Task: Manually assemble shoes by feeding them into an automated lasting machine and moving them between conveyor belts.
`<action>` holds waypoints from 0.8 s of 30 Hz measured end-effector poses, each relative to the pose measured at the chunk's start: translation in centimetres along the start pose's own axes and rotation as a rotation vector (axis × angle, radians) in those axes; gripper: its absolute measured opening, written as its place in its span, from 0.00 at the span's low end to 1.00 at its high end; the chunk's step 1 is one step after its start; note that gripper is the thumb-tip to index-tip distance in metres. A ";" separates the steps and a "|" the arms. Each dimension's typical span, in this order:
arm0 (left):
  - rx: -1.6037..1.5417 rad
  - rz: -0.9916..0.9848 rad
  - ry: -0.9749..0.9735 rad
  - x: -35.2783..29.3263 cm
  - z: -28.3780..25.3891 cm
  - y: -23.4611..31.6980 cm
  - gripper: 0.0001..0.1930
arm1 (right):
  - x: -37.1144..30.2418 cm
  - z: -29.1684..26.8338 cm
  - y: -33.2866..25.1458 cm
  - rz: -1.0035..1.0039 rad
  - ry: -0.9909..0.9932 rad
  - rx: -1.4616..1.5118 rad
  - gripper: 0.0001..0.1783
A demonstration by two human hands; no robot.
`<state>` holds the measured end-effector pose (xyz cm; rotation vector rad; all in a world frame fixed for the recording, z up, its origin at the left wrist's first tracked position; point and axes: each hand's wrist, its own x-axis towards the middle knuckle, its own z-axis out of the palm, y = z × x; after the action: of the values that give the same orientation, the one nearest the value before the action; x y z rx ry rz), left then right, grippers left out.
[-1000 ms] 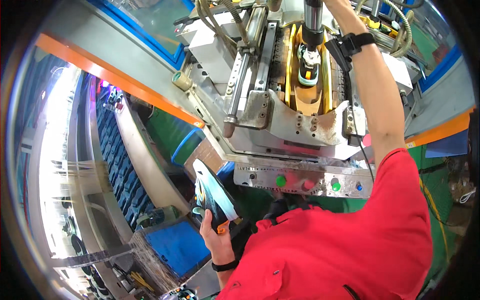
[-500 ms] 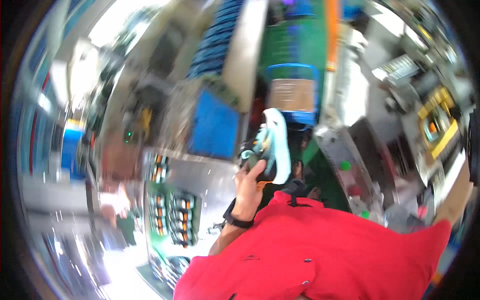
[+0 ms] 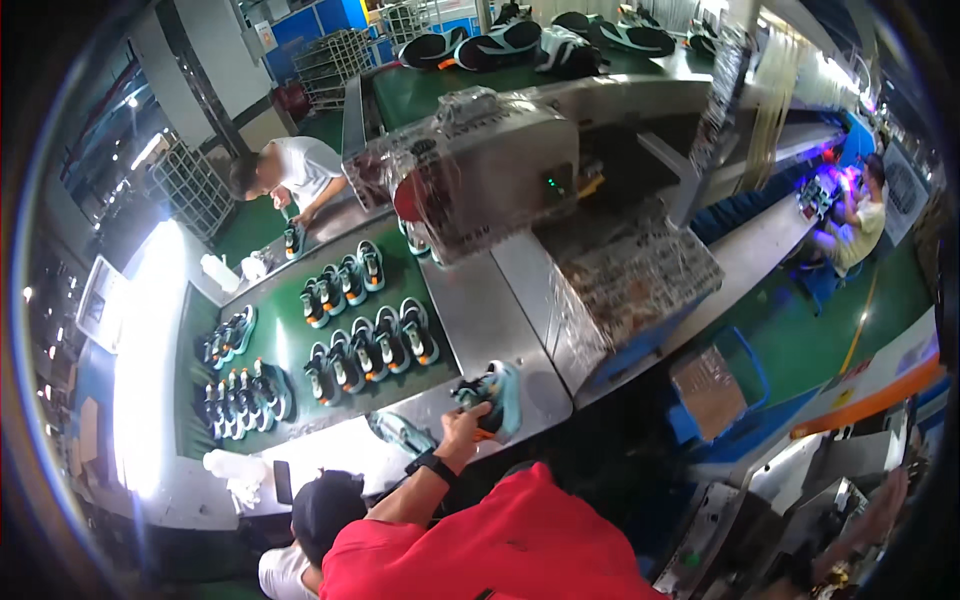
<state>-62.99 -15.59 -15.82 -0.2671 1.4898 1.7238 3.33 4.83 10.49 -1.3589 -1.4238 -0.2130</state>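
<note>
My left hand (image 3: 462,432), with a dark band on its wrist, is closed round the heel end of a sports shoe (image 3: 497,398). The shoe is dark with a pale aqua sole and orange at the heel. It is at the near edge of a metal worktop (image 3: 500,315); whether it touches the surface I cannot tell. Just left of my hand lies a second pale aqua shoe (image 3: 400,433). Beyond it, rows of similar shoes (image 3: 372,345) stand on a green mat (image 3: 300,262). My right hand is not in view.
A co-worker in white (image 3: 300,175) handles a shoe across the table; another person's dark head (image 3: 328,510) is close on my left. A wrapped machine (image 3: 490,165) stands ahead. To the right are a box on a blue trolley (image 3: 708,390) and a seated person (image 3: 865,220).
My view has swung left, bringing the shoe table to the middle. The shoe stays in my left hand and now appears over the worktop edge, rather than over the floor.
</note>
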 end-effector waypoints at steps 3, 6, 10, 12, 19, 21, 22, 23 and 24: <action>-0.014 0.148 0.017 7.5 -0.2 4.2 0.14 | 6.7 15.0 -14.9 -0.235 -0.354 0.194 0.22; -0.078 0.223 0.123 16.8 -0.9 8.1 0.13 | 11.3 29.3 -28.9 -0.685 -0.469 0.029 0.26; -0.030 0.241 0.262 24.4 -0.6 16.9 0.15 | 13.1 45.2 -44.7 -1.100 -0.521 -0.095 0.34; -0.021 0.250 0.318 30.5 -1.3 19.5 0.17 | 12.6 50.5 -51.0 -1.288 -0.610 -0.080 0.41; 0.529 0.643 0.567 48.2 -3.3 24.7 0.26 | 13.8 66.0 -58.2 -1.492 -0.706 0.008 0.34; 0.684 0.638 0.420 49.0 -3.9 25.1 0.28 | 14.0 68.4 -57.7 -1.510 -0.664 0.066 0.29; 0.795 0.697 0.402 51.2 -5.6 23.6 0.28 | 14.7 68.2 -58.4 -1.504 -0.698 0.077 0.28; 0.824 0.823 0.392 51.0 -5.2 22.6 0.31 | 15.2 68.2 -58.5 -1.483 -0.738 0.068 0.28; 0.826 0.841 0.351 50.3 -5.2 21.3 0.30 | 14.9 68.6 -58.4 -1.504 -0.684 0.066 0.29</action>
<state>-111.57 2.61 -33.64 0.6042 2.6807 1.4833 -77.06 45.28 26.14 0.0070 -2.7674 -0.6789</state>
